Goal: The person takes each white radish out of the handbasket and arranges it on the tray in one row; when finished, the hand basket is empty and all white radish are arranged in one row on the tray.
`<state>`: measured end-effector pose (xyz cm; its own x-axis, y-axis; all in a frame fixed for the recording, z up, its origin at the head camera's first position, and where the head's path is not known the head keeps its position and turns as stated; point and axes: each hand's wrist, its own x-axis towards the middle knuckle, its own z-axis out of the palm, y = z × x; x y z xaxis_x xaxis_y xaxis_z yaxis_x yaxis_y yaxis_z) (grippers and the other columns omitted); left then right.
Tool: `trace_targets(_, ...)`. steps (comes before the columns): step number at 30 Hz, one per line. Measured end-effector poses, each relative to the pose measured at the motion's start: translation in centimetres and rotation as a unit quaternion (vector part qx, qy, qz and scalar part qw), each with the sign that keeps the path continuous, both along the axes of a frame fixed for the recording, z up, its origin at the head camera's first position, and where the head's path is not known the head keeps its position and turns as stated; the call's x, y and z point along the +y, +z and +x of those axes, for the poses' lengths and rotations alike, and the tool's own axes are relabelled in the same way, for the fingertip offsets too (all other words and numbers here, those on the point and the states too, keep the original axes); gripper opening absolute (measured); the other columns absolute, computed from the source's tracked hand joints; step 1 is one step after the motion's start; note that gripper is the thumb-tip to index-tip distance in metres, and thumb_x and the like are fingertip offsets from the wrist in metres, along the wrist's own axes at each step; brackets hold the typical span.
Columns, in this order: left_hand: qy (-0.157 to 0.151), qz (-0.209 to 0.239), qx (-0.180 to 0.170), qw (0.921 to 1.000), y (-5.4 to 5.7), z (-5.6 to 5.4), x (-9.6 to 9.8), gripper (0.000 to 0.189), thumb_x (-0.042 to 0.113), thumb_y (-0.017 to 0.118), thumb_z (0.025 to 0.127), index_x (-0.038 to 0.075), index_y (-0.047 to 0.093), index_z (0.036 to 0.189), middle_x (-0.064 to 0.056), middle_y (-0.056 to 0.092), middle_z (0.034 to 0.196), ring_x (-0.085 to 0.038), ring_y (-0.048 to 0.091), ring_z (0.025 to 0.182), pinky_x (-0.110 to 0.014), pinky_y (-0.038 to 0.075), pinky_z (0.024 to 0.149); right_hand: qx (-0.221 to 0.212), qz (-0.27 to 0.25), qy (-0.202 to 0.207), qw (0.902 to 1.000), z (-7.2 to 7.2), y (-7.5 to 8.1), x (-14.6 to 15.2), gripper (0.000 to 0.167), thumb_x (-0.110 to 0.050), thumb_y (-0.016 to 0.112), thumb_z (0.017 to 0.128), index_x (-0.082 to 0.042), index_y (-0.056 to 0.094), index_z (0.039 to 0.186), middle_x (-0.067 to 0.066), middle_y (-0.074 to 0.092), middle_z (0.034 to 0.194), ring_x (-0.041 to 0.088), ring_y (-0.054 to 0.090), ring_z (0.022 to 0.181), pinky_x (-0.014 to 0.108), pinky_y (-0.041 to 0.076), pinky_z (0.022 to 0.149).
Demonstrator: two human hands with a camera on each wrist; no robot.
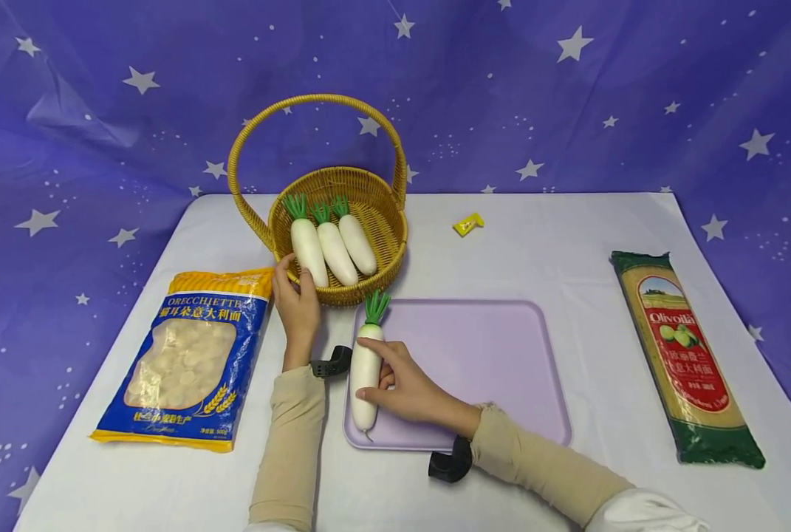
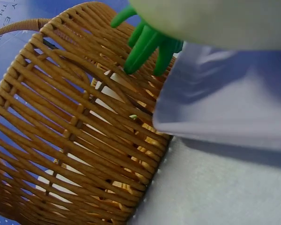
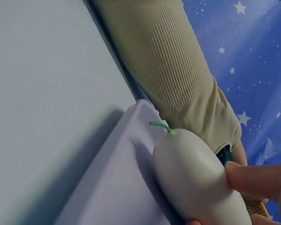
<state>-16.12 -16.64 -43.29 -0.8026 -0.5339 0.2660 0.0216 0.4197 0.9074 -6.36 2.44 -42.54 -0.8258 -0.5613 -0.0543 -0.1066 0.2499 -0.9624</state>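
Note:
My right hand [image 1: 408,384] grips a white radish [image 1: 366,369] with green leaves, thumb and fingers spread along its length. This radish is over the left side of the lilac tray [image 1: 475,369], its leafy end pointing toward the basket; the right wrist view shows its thin root tip and pale body [image 3: 196,173] close up. My left hand [image 1: 297,310] holds the front left rim of the wicker basket [image 1: 348,294]. Inside lie three more white radishes [image 1: 334,251], side by side, leaves toward the back. In the left wrist view the basket's woven side [image 2: 79,126] hides most of them.
Left of the basket lies a blue and yellow bag of orecchiette pasta [image 1: 182,362]. A long green and red pasta packet [image 1: 687,355] is at the right side of the white table [image 1: 501,488]. Behind the tray sits a small yellow wrapped sweet [image 1: 468,224]. The basket's tall handle [image 1: 315,98] arches up.

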Motion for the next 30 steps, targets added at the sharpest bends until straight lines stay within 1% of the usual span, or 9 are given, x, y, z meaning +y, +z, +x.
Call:
trace_targets(2,-0.003,0.0,-0.001,1.0,0.0,0.0,-0.1,0.039,0.024,0.044,0.09,0.012,0.045,0.127,-0.014,0.045,0.112,-0.015,0.034,0.072,-0.027,0.029,0.069,-0.004,0.011,0.003,0.9999,0.0,0.2,0.1,0.074,-0.013,0.068,0.079,-0.018,0.03,0.142,0.02,0.035,0.121,0.016,0.05,0.079,0.018,0.047,0.065)
trace_targets(3,-0.004,-0.001,-0.002,1.0,0.1,0.0,-0.1,0.039,0.024,0.044,0.09,0.012,0.045,0.127,-0.013,0.044,0.111,-0.015,0.034,0.072,-0.027,0.029,0.069,-0.004,0.021,0.005,0.9998,-0.1,0.3,0.2,0.076,-0.013,0.068,0.079,-0.019,0.027,0.143,0.019,0.038,0.119,0.016,0.05,0.08,0.018,0.047,0.066)
trace_targets(7,-0.008,-0.001,-0.007,0.9999,0.1,0.0,-0.3,0.039,0.026,0.045,0.09,0.014,0.045,0.127,-0.012,0.044,0.109,-0.015,0.034,0.072,-0.027,0.029,0.069,0.007,0.085,0.007,0.9964,-0.1,0.9,0.7,0.085,-0.022,0.068,0.08,-0.02,0.014,0.146,0.013,0.054,0.103,0.011,0.052,0.071,0.019,0.046,0.063)
trace_targets(9,-0.009,0.0,-0.009,0.9999,0.1,0.0,-0.4,0.039,0.027,0.045,0.089,0.015,0.045,0.126,-0.012,0.044,0.109,-0.015,0.035,0.072,-0.027,0.029,0.069,0.018,0.115,0.003,0.9932,-0.1,1.1,1.0,0.089,-0.027,0.068,0.08,-0.019,0.01,0.147,0.01,0.056,0.094,0.008,0.05,0.065,0.019,0.043,0.059)
trace_targets(11,-0.011,0.002,-0.012,0.9999,0.1,0.1,-0.4,0.039,0.027,0.046,0.089,0.015,0.045,0.127,-0.011,0.045,0.111,-0.015,0.035,0.073,-0.027,0.029,0.069,0.028,0.128,-0.006,0.9914,0.0,1.2,1.1,0.09,-0.029,0.068,0.079,-0.015,0.011,0.147,0.01,0.054,0.099,0.007,0.048,0.063,0.019,0.042,0.057)
trace_targets(15,-0.016,0.001,-0.02,0.9997,0.1,0.1,-0.5,0.04,0.027,0.046,0.089,0.015,0.045,0.127,-0.012,0.044,0.11,-0.015,0.035,0.074,-0.028,0.03,0.069,0.015,0.092,-0.024,0.9954,0.2,0.8,1.3,0.089,-0.025,0.07,0.077,-0.009,0.016,0.145,0.015,0.045,0.112,0.008,0.051,0.069,0.018,0.045,0.061)
trace_targets(18,-0.021,-0.002,-0.025,0.9995,0.2,0.2,-0.6,0.041,0.028,0.046,0.089,0.016,0.044,0.128,-0.012,0.044,0.111,-0.014,0.034,0.074,-0.028,0.03,0.07,-0.01,0.059,-0.024,0.9979,0.2,0.4,1.3,0.089,-0.021,0.071,0.076,-0.008,0.017,0.145,0.016,0.043,0.113,0.01,0.056,0.071,0.018,0.047,0.063)
trace_targets(24,-0.028,-0.005,-0.03,0.9992,0.3,0.3,-0.7,0.042,0.028,0.046,0.09,0.016,0.043,0.129,-0.013,0.044,0.118,-0.016,0.035,0.077,-0.028,0.03,0.071,-0.032,0.044,-0.006,0.9985,0.3,0.1,1.4,0.088,-0.019,0.071,0.077,-0.01,0.017,0.145,0.016,0.045,0.116,0.009,0.058,0.074,0.018,0.048,0.066)
trace_targets(30,-0.028,-0.002,-0.033,0.9991,0.3,0.2,-0.7,0.042,0.029,0.046,0.09,0.017,0.043,0.129,-0.012,0.043,0.116,-0.016,0.035,0.077,-0.028,0.029,0.071,-0.03,0.033,0.001,0.999,0.4,0.2,1.4,0.087,-0.018,0.07,0.077,-0.008,0.016,0.145,0.017,0.044,0.117,0.012,0.06,0.078,0.018,0.049,0.068)
